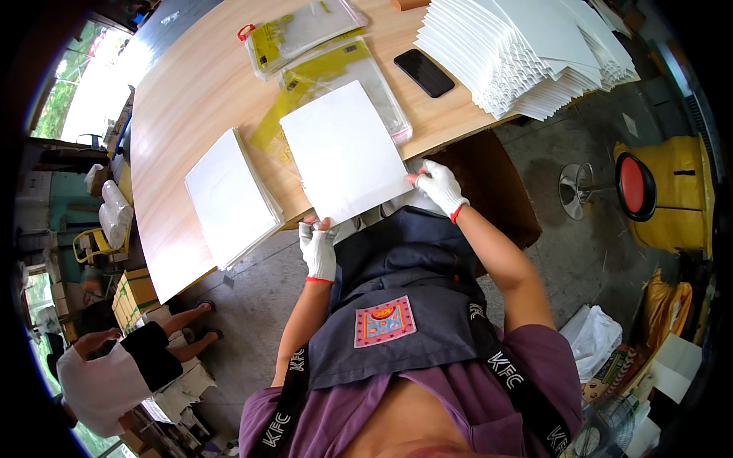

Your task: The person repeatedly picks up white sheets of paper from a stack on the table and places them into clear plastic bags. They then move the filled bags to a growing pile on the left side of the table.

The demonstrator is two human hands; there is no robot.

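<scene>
A blank white sheet [343, 145] lies tilted over the near edge of the table, and I hold its near end by both corners. My left hand [318, 250], in a white knit glove with bare fingertips, pinches the near left corner. At the near right corner, my gloved right hand [440, 188] grips the edge between thumb and fingers. Whether it is one sheet or a thin stack, I cannot tell. Left of it rests a stack of white sheets [233, 200]. Partly beneath its far end are clear plastic bags with yellow print [378, 84].
More clear and yellow bags [305, 34] lie farther back on the wooden table [172, 153]. A black phone [424, 72] sits near a tall fanned pile of white folded sheets [527, 53]. A red-topped stool [635, 185] stands at right; another person [114, 374] is at lower left.
</scene>
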